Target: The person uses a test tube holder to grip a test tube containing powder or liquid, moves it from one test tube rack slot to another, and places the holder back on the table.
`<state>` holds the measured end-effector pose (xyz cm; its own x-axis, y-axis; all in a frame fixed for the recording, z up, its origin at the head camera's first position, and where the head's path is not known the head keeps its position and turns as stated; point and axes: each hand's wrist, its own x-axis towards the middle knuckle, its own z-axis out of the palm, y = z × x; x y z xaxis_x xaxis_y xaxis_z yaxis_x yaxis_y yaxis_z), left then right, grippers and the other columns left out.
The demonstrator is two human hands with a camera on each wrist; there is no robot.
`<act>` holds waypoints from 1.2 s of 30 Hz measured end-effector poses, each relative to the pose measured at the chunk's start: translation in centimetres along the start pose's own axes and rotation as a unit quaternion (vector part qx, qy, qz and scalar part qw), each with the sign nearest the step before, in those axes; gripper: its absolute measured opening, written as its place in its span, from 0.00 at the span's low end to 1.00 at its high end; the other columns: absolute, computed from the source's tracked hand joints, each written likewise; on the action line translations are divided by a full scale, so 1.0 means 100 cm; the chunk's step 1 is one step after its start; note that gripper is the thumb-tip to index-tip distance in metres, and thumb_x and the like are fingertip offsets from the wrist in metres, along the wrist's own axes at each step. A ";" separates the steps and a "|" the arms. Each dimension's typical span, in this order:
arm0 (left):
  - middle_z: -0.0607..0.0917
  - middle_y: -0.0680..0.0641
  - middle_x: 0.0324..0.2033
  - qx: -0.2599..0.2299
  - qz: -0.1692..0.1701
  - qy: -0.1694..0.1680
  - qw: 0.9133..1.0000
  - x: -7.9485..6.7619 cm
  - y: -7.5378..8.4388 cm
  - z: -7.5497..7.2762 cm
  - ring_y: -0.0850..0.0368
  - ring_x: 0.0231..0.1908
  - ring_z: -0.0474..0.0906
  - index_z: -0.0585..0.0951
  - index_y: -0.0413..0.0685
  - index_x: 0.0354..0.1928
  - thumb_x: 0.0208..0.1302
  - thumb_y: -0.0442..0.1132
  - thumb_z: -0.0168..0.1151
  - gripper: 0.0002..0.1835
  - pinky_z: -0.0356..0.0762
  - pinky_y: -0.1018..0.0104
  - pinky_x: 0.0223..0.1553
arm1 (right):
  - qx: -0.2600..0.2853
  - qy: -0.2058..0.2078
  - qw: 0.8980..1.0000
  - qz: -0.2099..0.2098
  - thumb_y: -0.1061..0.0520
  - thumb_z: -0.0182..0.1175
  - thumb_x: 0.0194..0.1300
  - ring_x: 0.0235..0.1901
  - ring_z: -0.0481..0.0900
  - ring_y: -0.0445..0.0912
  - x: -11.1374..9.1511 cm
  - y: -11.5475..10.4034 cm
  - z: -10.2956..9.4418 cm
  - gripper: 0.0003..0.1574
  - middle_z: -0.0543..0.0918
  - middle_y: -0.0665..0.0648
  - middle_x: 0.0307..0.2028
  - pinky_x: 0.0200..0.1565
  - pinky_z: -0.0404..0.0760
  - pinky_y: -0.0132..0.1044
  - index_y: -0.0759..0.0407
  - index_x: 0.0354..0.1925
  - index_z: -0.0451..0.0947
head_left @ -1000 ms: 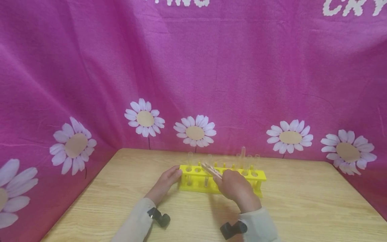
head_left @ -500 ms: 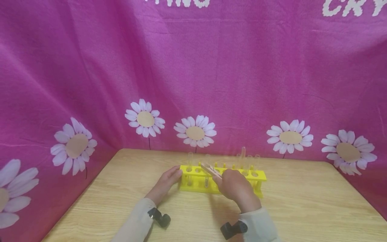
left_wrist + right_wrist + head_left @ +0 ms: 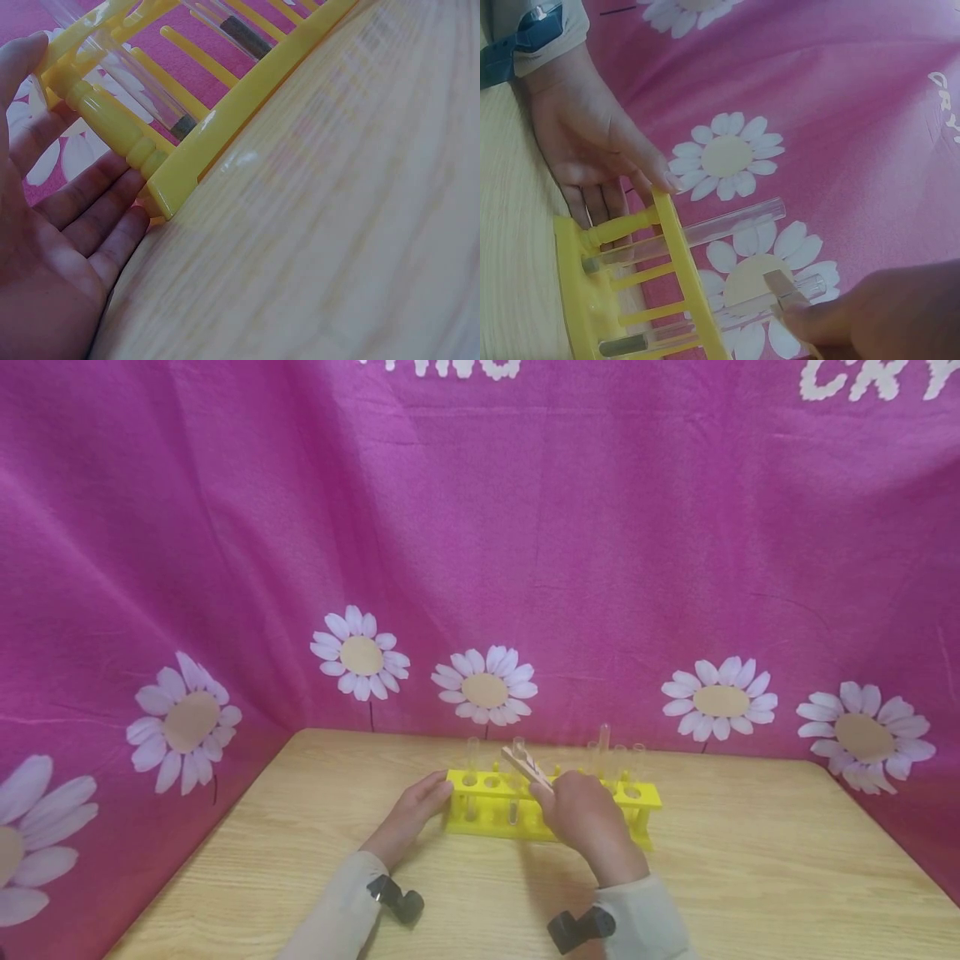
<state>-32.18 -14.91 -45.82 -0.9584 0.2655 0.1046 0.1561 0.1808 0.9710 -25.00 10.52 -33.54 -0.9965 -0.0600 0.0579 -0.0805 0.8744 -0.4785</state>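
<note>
A yellow test tube rack (image 3: pixel 480 830) stands on the table, with clear tubes upright in it. My left hand (image 3: pixel 415 807) holds its left end; in the left wrist view the thumb lies at the top plate and the fingers (image 3: pixel 97 195) reach around the end post. My right hand (image 3: pixel 588 814) grips a wooden test tube holder (image 3: pixel 527 766), whose tip overlaps the upper part of a test tube (image 3: pixel 810 288). Dark matter fills this tube's bottom. Nearer the left end stands another test tube (image 3: pixel 735 223) with a little dark matter. Part of the rack is hidden behind my right hand.
Several more clear tubes (image 3: pixel 604 747) stand at the rack's right end, one taller than the others. The wooden table (image 3: pixel 750 852) is backed by a pink cloth (image 3: pixel 600 568) printed with white daisies. Black wrist cameras (image 3: pixel 581 929) sit on both sleeves.
The wooden holder's tip has risen a little, along with my right fingers. The tube beside it now shows higher and more clearly above the rack. My left hand and the rack have stayed put.
</note>
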 end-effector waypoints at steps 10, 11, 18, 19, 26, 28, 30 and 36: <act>0.63 0.44 0.70 -0.001 0.004 -0.005 1.000 0.001 0.000 0.000 0.44 0.69 0.58 0.65 0.50 0.70 0.70 0.60 0.49 0.33 0.52 0.41 0.69 | 0.036 0.023 0.999 0.009 0.44 0.55 0.70 0.16 0.67 0.47 0.001 -0.002 -0.001 0.23 0.71 0.56 0.18 0.18 0.67 0.34 0.59 0.26 0.73; 0.63 0.44 0.70 -0.002 0.004 -0.006 1.000 0.001 0.000 0.000 0.44 0.69 0.58 0.65 0.50 0.70 0.70 0.60 0.49 0.33 0.52 0.41 0.69 | 0.039 0.026 0.999 0.010 0.44 0.55 0.69 0.16 0.67 0.47 0.001 -0.002 -0.001 0.23 0.71 0.56 0.18 0.18 0.67 0.34 0.60 0.26 0.73; 0.63 0.45 0.70 -0.002 0.002 -0.007 1.000 0.001 -0.001 0.000 0.45 0.69 0.58 0.66 0.51 0.70 0.70 0.61 0.49 0.33 0.53 0.41 0.69 | 0.055 0.042 0.998 0.007 0.43 0.56 0.69 0.15 0.66 0.47 0.002 -0.002 0.000 0.23 0.71 0.56 0.17 0.17 0.66 0.34 0.59 0.26 0.73; 0.63 0.45 0.70 0.000 0.003 -0.006 1.000 0.001 -0.001 0.000 0.44 0.69 0.58 0.66 0.51 0.70 0.70 0.61 0.49 0.33 0.53 0.41 0.69 | 0.057 0.045 0.997 0.005 0.44 0.56 0.69 0.15 0.66 0.47 0.002 -0.002 0.000 0.23 0.70 0.55 0.17 0.16 0.66 0.34 0.59 0.25 0.73; 0.62 0.44 0.71 0.007 0.001 -0.007 1.000 0.002 -0.002 -0.001 0.43 0.70 0.57 0.64 0.50 0.71 0.69 0.62 0.49 0.35 0.52 0.41 0.69 | 0.066 0.069 0.995 -0.011 0.44 0.56 0.69 0.14 0.64 0.45 0.002 -0.002 0.000 0.25 0.68 0.53 0.14 0.15 0.63 0.34 0.57 0.20 0.72; 0.62 0.44 0.71 0.010 0.001 -0.006 1.000 0.002 -0.002 -0.001 0.44 0.69 0.58 0.64 0.50 0.71 0.69 0.63 0.49 0.35 0.53 0.41 0.69 | 0.070 0.069 0.995 -0.012 0.44 0.56 0.69 0.14 0.64 0.45 0.001 -0.002 -0.002 0.25 0.68 0.53 0.15 0.15 0.63 0.34 0.58 0.21 0.72; 0.62 0.44 0.71 0.011 0.005 -0.007 1.000 0.002 -0.001 -0.001 0.43 0.69 0.58 0.63 0.49 0.71 0.69 0.63 0.48 0.36 0.53 0.40 0.68 | 0.075 0.067 0.995 -0.010 0.44 0.56 0.70 0.14 0.64 0.45 0.000 -0.003 -0.003 0.24 0.69 0.54 0.15 0.15 0.63 0.33 0.58 0.22 0.73; 0.62 0.43 0.71 0.004 0.007 -0.006 1.000 0.004 -0.004 -0.001 0.42 0.69 0.59 0.64 0.49 0.71 0.69 0.62 0.49 0.35 0.51 0.39 0.68 | 0.086 0.070 0.994 0.006 0.45 0.56 0.69 0.15 0.65 0.46 -0.002 -0.003 -0.009 0.22 0.70 0.55 0.16 0.15 0.64 0.33 0.59 0.26 0.76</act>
<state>-32.69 -14.96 -46.16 -0.9532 0.2797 0.1151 0.1713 0.1856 0.9676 -24.72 10.67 -32.59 -0.9855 0.0277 0.1674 -0.0837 0.7789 -0.6215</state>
